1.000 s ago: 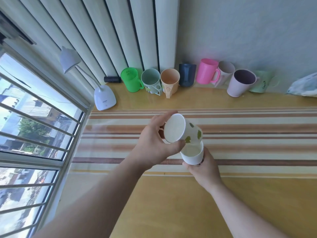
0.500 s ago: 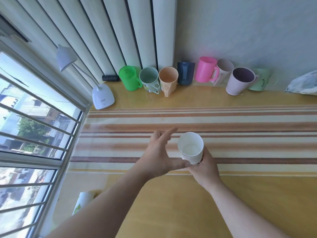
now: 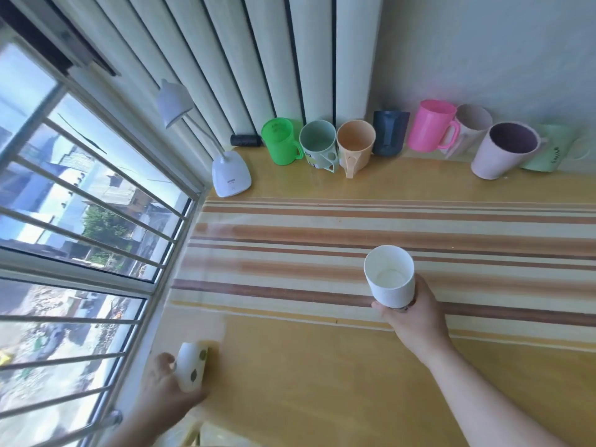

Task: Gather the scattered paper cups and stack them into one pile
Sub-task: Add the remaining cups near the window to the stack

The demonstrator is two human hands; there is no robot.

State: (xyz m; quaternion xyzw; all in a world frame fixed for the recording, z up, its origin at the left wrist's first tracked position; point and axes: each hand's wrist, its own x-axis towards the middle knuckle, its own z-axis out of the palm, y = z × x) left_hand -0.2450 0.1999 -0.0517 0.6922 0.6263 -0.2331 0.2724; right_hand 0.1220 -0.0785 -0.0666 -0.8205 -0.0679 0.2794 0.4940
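My right hand (image 3: 411, 312) grips the stack of white paper cups (image 3: 391, 279) from below and behind, mouth up, over the striped cloth (image 3: 290, 250). Near the window at the lower left, my left hand (image 3: 167, 387) wraps around a loose white paper cup with green leaf prints (image 3: 191, 366). That cup stands upside down at the table's left edge; I cannot tell if it still touches the table.
A row of plastic mugs lines the back wall, from a green mug (image 3: 280, 145) to a pink mug (image 3: 430, 125) and a lilac cup (image 3: 500, 150). A white desk lamp (image 3: 230, 177) stands at the back left. The barred window (image 3: 80, 221) runs along the left.
My left hand let go of the stack after nesting a cup into it, then swung down and left to the leaf-printed cup by the window. My right hand kept the stack in place.
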